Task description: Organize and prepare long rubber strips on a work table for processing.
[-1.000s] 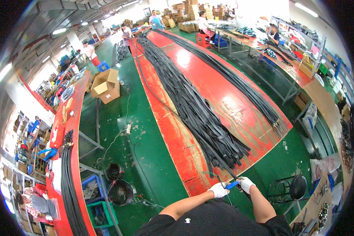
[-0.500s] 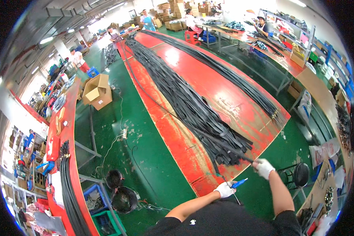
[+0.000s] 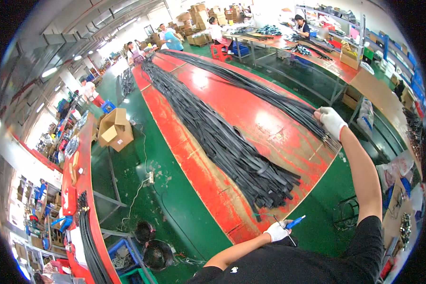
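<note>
My left hand, in a white glove, closes round a slim blue tool. Thin dark ends stick out beside that hand, too small to name. My right hand, gloved too, reaches out over the right edge of the red table. Its fingers are pinched on a black strip, which merges with the bundle of long black strips along that side. A wider pile of flat black strips runs down the middle of the table, its loose ends pointing at me.
An open cardboard box stands on the green floor to the left. Black buckets and a power strip with cords lie nearer. A side table carries more black strips. Several people work at the far tables.
My right hand has swung up and right from the near table end to the right bundle, carrying a strip off the middle pile. My left hand has barely moved.
</note>
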Motion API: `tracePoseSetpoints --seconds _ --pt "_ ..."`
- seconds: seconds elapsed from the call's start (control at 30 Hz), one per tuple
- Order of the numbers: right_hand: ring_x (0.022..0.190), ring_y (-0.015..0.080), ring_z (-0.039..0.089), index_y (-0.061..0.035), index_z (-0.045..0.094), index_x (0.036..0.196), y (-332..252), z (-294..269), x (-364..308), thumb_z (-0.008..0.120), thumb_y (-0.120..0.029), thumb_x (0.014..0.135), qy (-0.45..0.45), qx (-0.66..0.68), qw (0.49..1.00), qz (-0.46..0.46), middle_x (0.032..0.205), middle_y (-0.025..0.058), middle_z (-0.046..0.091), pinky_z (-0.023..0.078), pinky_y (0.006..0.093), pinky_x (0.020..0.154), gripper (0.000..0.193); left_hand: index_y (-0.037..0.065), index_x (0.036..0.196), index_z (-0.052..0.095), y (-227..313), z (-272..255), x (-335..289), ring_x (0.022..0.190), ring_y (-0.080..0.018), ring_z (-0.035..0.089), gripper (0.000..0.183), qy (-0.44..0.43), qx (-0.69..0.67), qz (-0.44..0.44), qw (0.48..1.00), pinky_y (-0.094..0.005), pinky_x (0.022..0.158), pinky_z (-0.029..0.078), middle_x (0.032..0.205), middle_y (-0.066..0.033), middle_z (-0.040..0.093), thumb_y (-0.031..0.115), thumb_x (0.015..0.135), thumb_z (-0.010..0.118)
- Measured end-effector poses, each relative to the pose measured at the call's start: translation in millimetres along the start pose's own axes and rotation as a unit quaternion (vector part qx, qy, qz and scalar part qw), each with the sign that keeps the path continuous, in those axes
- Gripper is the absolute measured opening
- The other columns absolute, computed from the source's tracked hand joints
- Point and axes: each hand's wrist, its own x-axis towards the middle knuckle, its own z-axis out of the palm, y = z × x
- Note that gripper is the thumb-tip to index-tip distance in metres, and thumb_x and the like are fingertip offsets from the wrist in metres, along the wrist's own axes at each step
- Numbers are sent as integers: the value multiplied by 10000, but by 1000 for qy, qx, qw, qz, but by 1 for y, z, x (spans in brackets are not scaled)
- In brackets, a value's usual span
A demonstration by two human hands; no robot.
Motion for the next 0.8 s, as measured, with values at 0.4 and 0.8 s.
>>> tracePoseSetpoints --seconds 0.4,0.8 --pt "751 206 590 28 670 972 207 -80 308 603 -283 988 48 -99 991 -80 787 93 663 477 357 723 318 89 1384 554 39 -1 116 1033 -317 684 497 -36 21 -102 994 -395 906 516 1122 -198 697 247 918 625" --pt "1131 305 653 37 645 1256 431 -26 366 605 -288 969 2 -36 998 55 1211 202 698 479 375 987 436 106 1417 522 48 -6 170 810 -290 697 509 -60 -28 -180 981 -391 749 533 911 -154 689 297 954 614"
